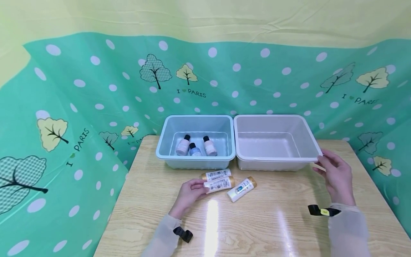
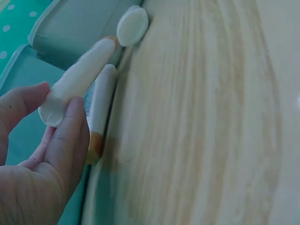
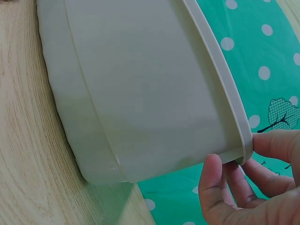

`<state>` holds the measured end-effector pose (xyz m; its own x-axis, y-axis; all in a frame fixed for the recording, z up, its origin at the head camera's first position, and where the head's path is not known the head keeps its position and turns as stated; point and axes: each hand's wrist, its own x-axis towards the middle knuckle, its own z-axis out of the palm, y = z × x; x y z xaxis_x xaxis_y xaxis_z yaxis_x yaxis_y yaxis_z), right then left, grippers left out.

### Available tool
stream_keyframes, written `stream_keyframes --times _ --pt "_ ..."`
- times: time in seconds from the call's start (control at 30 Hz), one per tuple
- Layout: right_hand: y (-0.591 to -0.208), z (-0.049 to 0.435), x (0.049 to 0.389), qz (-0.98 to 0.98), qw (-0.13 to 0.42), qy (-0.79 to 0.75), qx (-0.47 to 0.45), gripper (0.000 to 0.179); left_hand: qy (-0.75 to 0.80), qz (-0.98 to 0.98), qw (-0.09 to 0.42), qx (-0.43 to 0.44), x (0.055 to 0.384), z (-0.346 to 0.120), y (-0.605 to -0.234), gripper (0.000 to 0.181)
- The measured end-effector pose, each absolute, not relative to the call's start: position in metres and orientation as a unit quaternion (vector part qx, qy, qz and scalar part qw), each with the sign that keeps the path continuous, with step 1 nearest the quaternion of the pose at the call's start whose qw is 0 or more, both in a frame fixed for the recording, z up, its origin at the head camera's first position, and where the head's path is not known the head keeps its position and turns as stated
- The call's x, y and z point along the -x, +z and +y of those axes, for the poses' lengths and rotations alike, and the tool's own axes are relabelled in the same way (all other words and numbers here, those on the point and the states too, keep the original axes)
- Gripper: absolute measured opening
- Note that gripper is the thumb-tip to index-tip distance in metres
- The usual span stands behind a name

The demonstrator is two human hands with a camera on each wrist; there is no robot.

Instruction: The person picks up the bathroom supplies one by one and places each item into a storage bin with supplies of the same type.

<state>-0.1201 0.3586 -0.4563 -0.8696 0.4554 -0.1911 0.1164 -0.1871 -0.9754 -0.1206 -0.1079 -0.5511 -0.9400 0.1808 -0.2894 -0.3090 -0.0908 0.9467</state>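
My left hand [image 1: 189,194] pinches the bottom end of a white bottle with a gold cap [image 1: 219,184] between thumb and fingers. In the left wrist view this bottle [image 2: 77,77] is lifted at a tilt above a second white bottle [image 2: 101,101], which lies on the table. A third white bottle [image 1: 239,191] lies to the right, its gold cap pointing away from me. My right hand [image 1: 338,176] grips the front right corner of the pale grey bin [image 1: 273,165]. Seen from the right wrist, thumb and fingers pinch that bin's rim [image 3: 234,112].
Left of the grey bin stands a light blue bin [image 1: 196,164]. Two pinkish bottles [image 1: 210,148] and a blue bottle [image 1: 195,151], all black-capped, are in it. A green dotted cloth [image 1: 257,92] hangs behind the wooden table [image 1: 257,228].
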Motion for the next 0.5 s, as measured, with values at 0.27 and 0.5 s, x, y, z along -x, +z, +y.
stream_keyframes --times 0.27,0.5 --pt "-0.455 0.359 0.12 -0.626 0.114 0.735 0.234 0.052 0.761 0.624 0.174 0.033 0.117 -0.108 -0.524 0.047" --pt "-0.456 0.359 0.12 -0.627 0.115 0.736 0.228 0.052 0.769 0.608 0.197 0.008 0.117 -0.101 -0.491 0.048"
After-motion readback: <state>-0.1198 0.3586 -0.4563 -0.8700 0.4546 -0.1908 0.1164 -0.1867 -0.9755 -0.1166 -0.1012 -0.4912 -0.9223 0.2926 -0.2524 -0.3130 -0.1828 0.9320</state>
